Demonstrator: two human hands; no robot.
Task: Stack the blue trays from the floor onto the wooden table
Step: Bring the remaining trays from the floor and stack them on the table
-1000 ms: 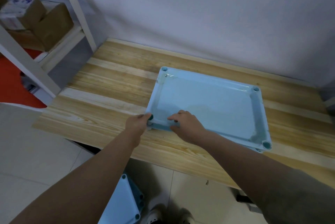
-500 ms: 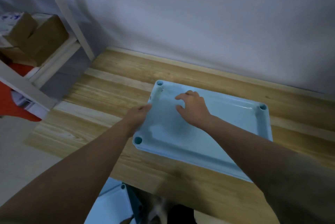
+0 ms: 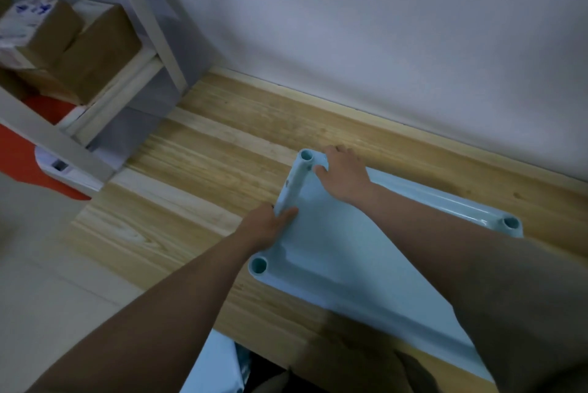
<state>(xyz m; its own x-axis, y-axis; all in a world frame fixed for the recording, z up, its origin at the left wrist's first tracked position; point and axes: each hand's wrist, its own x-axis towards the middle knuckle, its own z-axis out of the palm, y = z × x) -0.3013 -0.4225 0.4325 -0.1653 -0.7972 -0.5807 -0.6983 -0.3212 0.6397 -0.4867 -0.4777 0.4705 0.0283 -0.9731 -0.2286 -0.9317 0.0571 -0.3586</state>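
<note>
A pale wall (image 3: pixel 381 26) fills the upper part of the view and meets the far edge of the wooden table (image 3: pixel 203 176), whose light and darker planks run from the lower left toward the upper right. Pale floor tiles (image 3: pixel 47 297) spread below the table's left end. Left of the table stands a white shelf frame (image 3: pixel 149 20) with brown cardboard boxes (image 3: pixel 79 42) on its shelf and something red (image 3: pixel 19 154) below it. On the table lies the blue tray (image 3: pixel 343 252), flat and open side up, its long axis running from the far left corner toward the near right, roughly along the wall line; its short left edge faces the shelf, and round sockets show at three corners. Its near right end is hidden behind the person's right forearm. At the bottom edge, below the table's near edge, part of another blue tray (image 3: pixel 213 364) shows on the floor. The left hand (image 3: pixel 267 227) grips the tray's short left rim, thumb lying on top of the rim and pointing inward, the fingers hidden beneath the edge. The right hand (image 3: pixel 343 176) rests at the far left corner, palm down inside the tray, thumb spread toward the corner socket and the fingers bent over the far rim, touching it; how far they wrap round it is not clear.
</note>
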